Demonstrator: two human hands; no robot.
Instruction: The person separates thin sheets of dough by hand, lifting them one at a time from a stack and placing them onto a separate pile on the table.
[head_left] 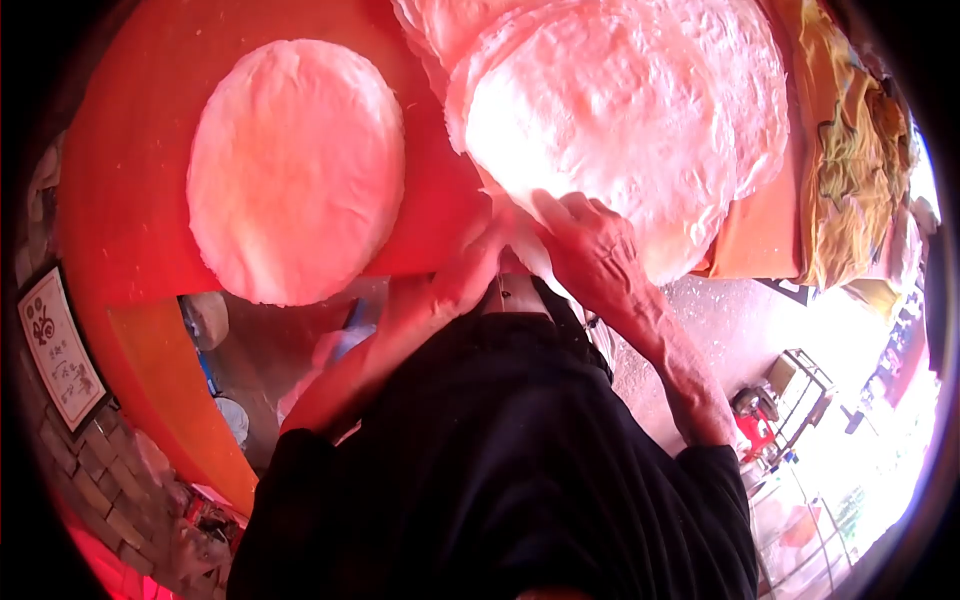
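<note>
A wide stack of large thin pancakes (610, 110), pale with wrinkled, bubbled surfaces, lies overlapping at the front of the orange table. My right hand (590, 235) is closed with bent fingers at the near edge of the stack, gripping the rim of a pancake. Close beside it, my left hand (480, 255) reaches to the same near corner, its fingers smeared by motion. A flap of pancake (533, 245) hangs between the two hands over the table edge. Apart on the left lies a single round pancake (295, 170), its near rim reaching the table's front edge.
The orange-red table (130, 190) curves round to my left. A crumpled yellow cloth (845, 170) lies to the right of the stack. A framed sign (62, 345) stands against bricks at the left; a metal-framed cart (790, 400) stands on the floor at right.
</note>
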